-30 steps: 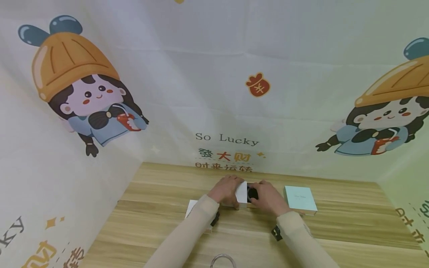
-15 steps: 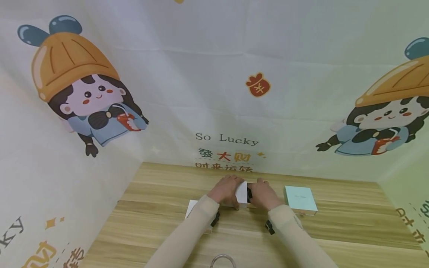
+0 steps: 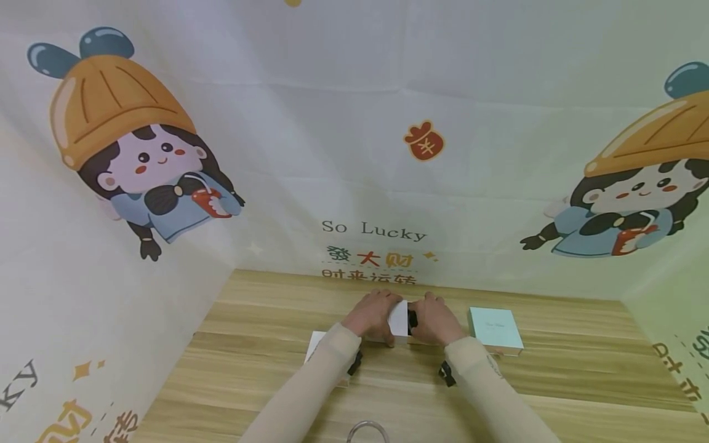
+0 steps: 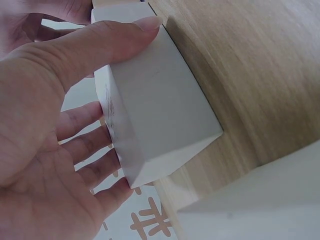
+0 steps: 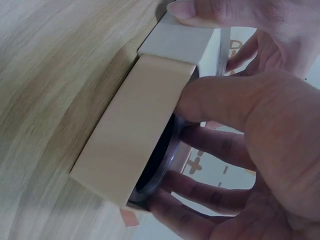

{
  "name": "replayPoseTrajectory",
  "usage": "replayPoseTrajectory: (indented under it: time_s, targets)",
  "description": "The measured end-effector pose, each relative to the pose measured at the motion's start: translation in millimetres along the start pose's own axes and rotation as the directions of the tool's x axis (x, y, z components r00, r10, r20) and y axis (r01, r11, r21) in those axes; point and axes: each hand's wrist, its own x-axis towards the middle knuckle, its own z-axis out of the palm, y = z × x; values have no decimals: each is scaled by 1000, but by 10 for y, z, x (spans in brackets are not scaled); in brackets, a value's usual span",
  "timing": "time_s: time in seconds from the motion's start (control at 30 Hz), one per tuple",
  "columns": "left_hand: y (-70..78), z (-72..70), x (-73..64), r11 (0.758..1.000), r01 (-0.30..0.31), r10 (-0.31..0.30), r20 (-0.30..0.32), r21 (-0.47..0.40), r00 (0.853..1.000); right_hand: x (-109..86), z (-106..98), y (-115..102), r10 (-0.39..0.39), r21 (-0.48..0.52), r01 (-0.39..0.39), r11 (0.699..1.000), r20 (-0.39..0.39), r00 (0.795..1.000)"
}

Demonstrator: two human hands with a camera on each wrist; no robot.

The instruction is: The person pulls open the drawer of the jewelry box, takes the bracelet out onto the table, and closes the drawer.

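My left hand grips a white box sleeve lying on the wooden table, its thumb across the near side and its fingers along the top. From the sleeve's right end a beige inner tray sticks out. Set in that tray is a round, dark, disc-like thing with a glossy grey rim, of which only part shows. My right hand covers the tray's opening, and its fingers curl at the rim of the dark round thing while the thumb lies at the tray's upper edge.
To the right a mint-green box sits on the wooden table. Another white box is at the left, partly behind my left sleeve. A clear curved ring shows at the front. A printed cloth wall stands behind.
My right hand has shifted slightly left and curled over the tray, covering most of the dark round thing that showed earlier. The left hand and white sleeve have kept their place.
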Motion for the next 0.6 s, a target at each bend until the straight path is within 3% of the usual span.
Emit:
replayPoseTrajectory:
  time_s: [0.6]
  targets:
    - [5, -4, -3, 1000, 19, -19, 9, -20, 1000, -43, 62, 74, 13, 68, -7, 998, -89, 996]
